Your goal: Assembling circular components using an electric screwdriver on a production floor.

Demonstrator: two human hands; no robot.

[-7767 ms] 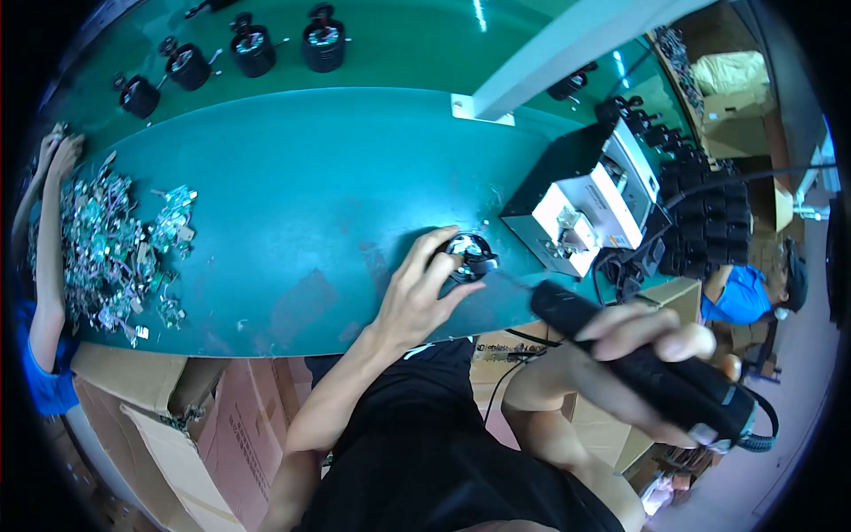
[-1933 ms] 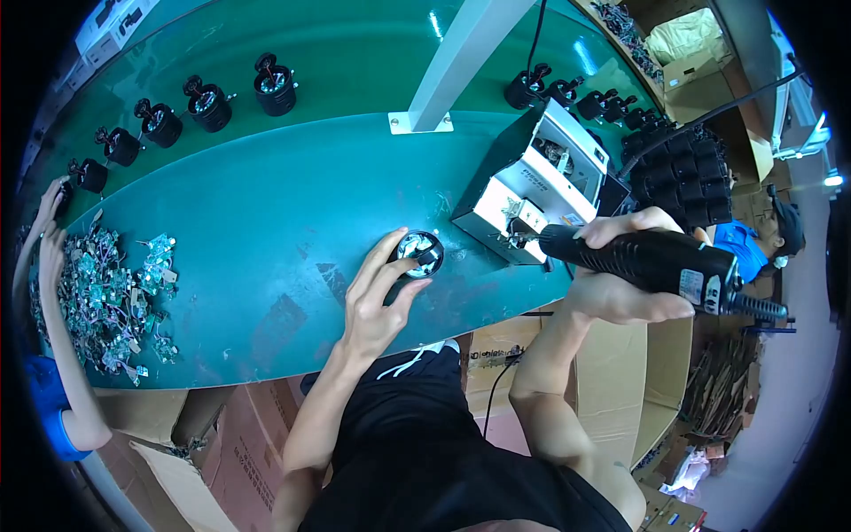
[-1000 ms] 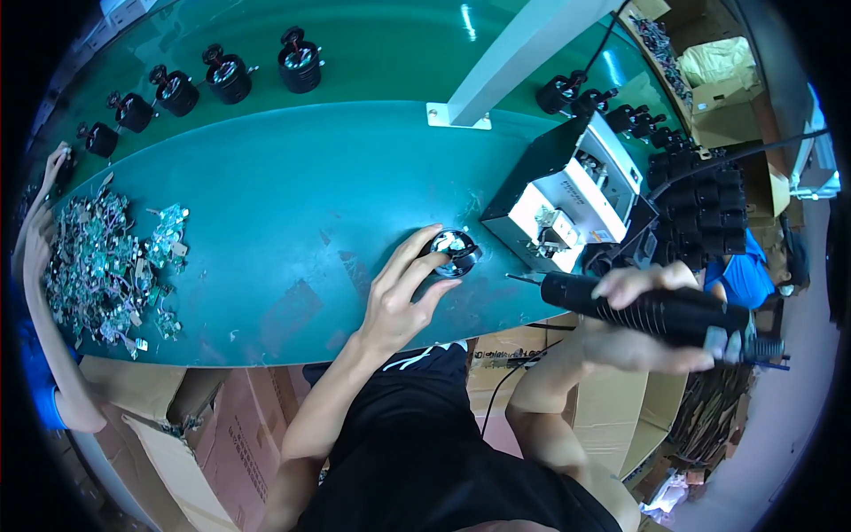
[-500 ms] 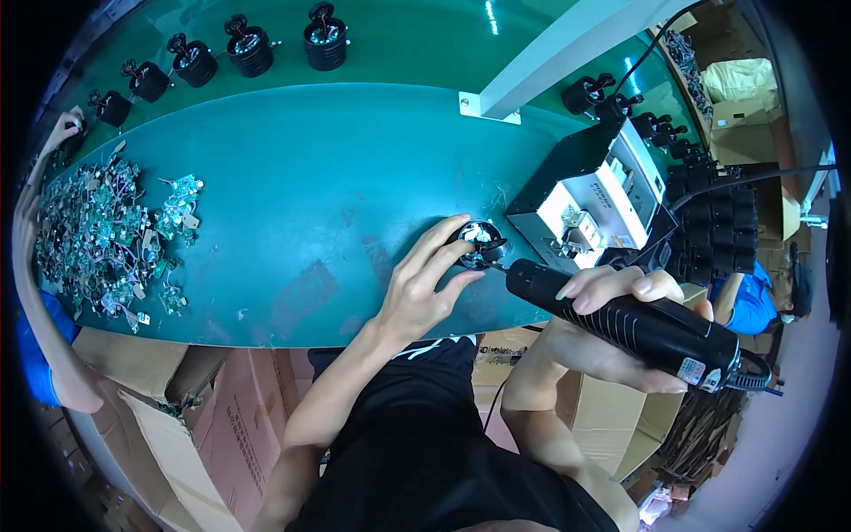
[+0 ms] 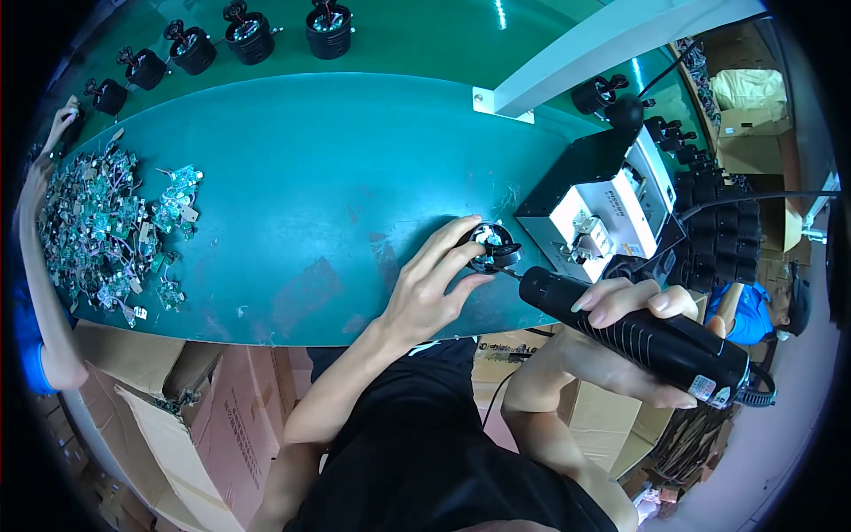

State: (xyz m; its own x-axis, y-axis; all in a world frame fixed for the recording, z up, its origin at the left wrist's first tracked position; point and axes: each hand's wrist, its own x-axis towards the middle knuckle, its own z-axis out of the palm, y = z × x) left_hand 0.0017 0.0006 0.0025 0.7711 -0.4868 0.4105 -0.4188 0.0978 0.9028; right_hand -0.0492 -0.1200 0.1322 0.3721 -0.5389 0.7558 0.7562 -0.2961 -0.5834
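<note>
My left hand grips a small round black housing on the green work mat, with fingers and thumb around its near side. Pale and silvery parts show inside the housing, and a black curved piece sticks out at its right. In my right hand is a black electric screwdriver, held slanting, its cable end toward the lower right. Its thin bit reaches the housing's right edge; whether it sits in a screw I cannot tell.
Heaped circuit boards lie on the left of the mat. A white-fronted machine stands right of the housing, by a grey post. Black housings line the green strip beyond. Co-workers sit left and right; cardboard boxes stand below.
The whole view has shifted slightly, so the hands, housing and screwdriver appear a little farther right. Both hands keep their holds, and the bit stays at the housing's edge.
</note>
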